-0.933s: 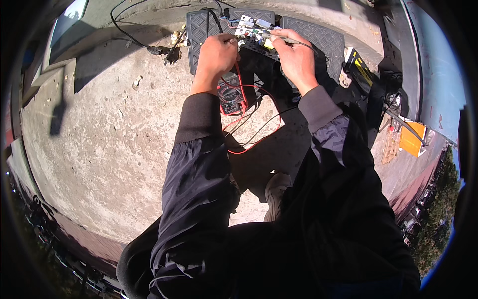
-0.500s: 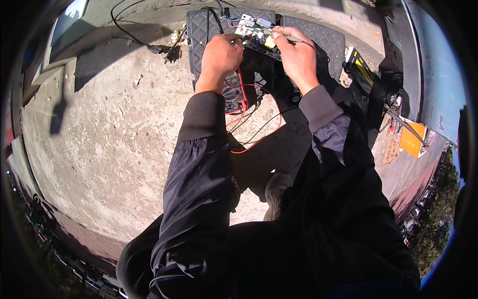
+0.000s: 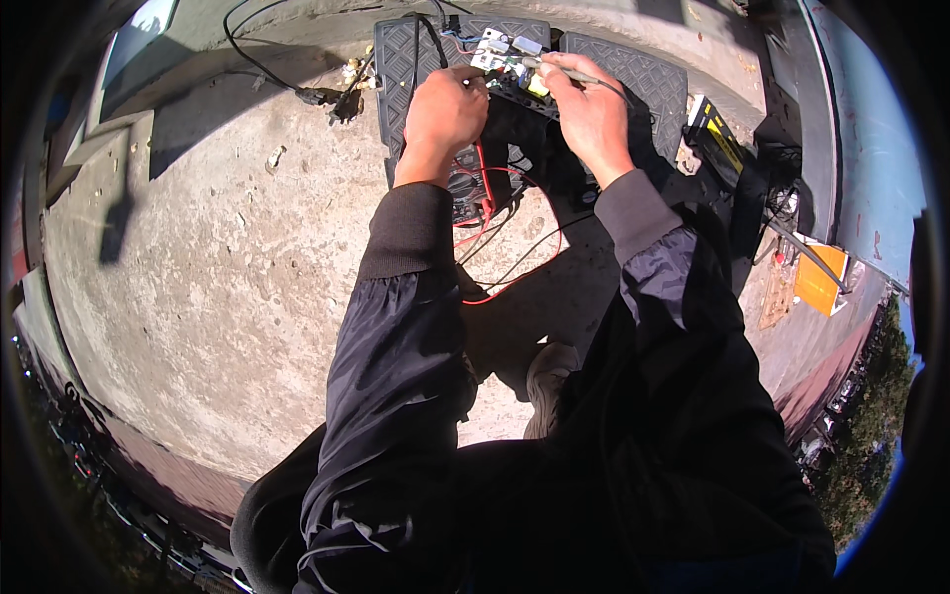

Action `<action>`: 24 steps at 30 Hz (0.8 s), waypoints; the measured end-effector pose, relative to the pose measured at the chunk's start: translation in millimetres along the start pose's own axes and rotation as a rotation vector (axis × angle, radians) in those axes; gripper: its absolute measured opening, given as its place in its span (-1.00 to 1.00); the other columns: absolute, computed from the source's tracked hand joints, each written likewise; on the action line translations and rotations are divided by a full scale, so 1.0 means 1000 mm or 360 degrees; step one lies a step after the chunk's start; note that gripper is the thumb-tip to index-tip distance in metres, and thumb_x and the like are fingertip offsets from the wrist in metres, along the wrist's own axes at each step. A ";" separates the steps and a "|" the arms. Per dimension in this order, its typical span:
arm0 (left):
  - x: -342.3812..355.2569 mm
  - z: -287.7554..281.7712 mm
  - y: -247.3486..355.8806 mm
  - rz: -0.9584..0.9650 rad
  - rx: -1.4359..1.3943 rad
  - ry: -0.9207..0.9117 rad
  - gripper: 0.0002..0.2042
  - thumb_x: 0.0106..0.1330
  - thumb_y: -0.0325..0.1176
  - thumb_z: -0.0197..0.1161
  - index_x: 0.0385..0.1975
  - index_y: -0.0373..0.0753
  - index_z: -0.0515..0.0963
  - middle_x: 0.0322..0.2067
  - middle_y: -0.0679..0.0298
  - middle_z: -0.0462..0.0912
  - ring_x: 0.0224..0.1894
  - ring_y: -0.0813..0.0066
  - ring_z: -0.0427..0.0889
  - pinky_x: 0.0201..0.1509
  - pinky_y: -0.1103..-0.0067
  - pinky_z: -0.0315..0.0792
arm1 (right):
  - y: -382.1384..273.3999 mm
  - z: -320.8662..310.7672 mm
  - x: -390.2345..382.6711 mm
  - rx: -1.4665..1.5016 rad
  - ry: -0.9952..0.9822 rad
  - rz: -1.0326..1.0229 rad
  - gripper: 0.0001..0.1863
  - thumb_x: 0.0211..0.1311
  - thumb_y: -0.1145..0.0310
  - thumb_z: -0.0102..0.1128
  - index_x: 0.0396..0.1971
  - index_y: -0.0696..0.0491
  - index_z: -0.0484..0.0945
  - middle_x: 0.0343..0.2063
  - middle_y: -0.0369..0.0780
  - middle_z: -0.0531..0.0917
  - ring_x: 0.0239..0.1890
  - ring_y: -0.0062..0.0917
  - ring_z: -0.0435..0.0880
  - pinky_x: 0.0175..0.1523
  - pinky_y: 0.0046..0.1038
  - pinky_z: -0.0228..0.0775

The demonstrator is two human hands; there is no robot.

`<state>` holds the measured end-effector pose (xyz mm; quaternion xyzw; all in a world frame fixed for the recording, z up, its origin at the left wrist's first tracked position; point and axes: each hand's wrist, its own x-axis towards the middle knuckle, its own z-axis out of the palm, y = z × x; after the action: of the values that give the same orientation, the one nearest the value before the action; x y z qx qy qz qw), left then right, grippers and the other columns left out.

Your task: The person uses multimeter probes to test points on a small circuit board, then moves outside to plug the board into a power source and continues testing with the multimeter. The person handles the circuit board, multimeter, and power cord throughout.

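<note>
Board: the circuit board (image 3: 498, 48), white parts up, lies at the far right corner of the left slab (image 3: 396, 74), by the gap before the right slab (image 3: 648, 74).
Change: my left hand (image 3: 447, 109) has shifted right, in against the board's left side; my right hand (image 3: 596, 111) is nearly where it was.
Meaning: I judge both hands are now busy on one small area, while my left wrist hides much more of the meter (image 3: 465, 206).
Left grip: fingers bent and drawn together at the board; I cannot tell what they pinch, if anything.
Right grip: thumb and fingers pinch a pen-shaped tool (image 3: 581, 73), its front end over the board; whether it touches, I cannot tell.
Meter: on the ground at the left slab's near edge, with the red lead (image 3: 487, 185) running up toward my left hand.
Box: black and yellow (image 3: 720, 137), just beyond the right slab's right edge; its contents do not show.
Packet: orange (image 3: 819, 278), farther right and nearer me; I cannot see whether it holds anything.
Plug: black (image 3: 312, 97), off the left slab's left edge.
</note>
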<state>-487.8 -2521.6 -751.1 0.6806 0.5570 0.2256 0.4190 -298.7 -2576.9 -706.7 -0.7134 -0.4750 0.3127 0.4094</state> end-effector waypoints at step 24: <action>-0.001 0.001 0.001 -0.0017 0.0003 0.0040 -0.64 0.44 -0.24 0.10 -0.01 -0.33 0.72 -0.53 0.13 0.77 -0.40 0.28 0.80 -0.15 0.42 0.62 | 0.010 0.008 0.009 -0.0060 -0.0071 0.0008 -0.68 0.47 0.27 0.27 0.00 0.21 0.68 -0.18 -0.17 0.85 -0.11 -0.62 0.78 0.04 -0.60 0.52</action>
<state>-486.2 -2522.9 -750.7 0.6751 0.5662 0.2314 0.4124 -298.2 -2568.5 -719.5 -0.7151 -0.4881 0.3204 0.3843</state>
